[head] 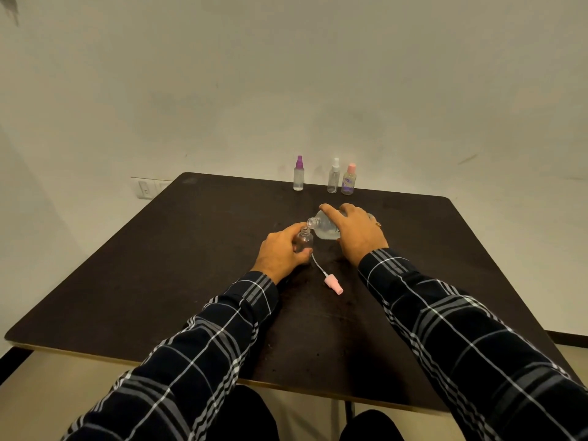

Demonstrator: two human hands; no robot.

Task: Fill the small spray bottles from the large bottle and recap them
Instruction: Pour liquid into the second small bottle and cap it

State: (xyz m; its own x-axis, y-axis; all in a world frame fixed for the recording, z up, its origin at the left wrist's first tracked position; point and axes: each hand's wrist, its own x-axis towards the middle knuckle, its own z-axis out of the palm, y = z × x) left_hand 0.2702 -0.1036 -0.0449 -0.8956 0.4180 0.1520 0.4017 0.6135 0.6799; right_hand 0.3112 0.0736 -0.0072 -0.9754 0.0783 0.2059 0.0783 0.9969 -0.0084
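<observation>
My left hand grips a small clear spray bottle that stands upright and uncapped on the dark table. My right hand holds the large clear bottle tipped on its side, its open mouth just above and right of the small bottle's neck. Liquid shows in the large bottle's lower part. A pink spray cap with its white dip tube lies on the table just in front of the small bottle.
Along the table's far edge stand three capped small bottles: one with a purple top, one with a white top, one with a pink cap. A pale wall rises behind, with a switch plate at left.
</observation>
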